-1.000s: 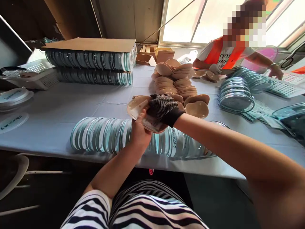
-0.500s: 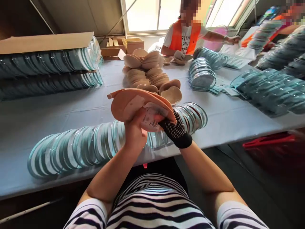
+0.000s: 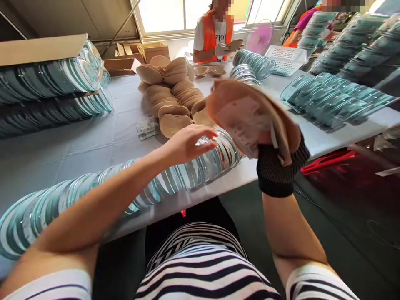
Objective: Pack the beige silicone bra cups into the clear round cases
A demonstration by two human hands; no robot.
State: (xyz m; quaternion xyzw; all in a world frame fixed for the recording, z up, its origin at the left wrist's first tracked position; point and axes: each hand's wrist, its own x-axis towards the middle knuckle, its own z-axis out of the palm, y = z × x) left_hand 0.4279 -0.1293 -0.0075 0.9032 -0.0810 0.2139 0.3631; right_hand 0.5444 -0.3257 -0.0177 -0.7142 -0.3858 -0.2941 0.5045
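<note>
My right hand (image 3: 278,160), in a black dotted glove, grips a beige cup-shaped pad (image 3: 246,112) with a printed paper card tucked inside it, held up off the table's right edge. My left hand (image 3: 187,143) is bare and open, its fingers spread just above the right end of a long row of clear round plastic lids (image 3: 131,187) lying on edge along the table's near side. A heap of the same beige pads (image 3: 170,98) sits behind that hand.
The table (image 3: 78,137) has a pale blue cover. Stacked lids under cardboard (image 3: 40,83) stand at left, more lid rows (image 3: 337,100) at right, a white basket (image 3: 286,58) at the back. A person in an orange vest (image 3: 215,35) works at the far end.
My left hand let go of the pad and reached out over the lid row. My right hand carried the pad to the right and upward. The view swung to the right.
</note>
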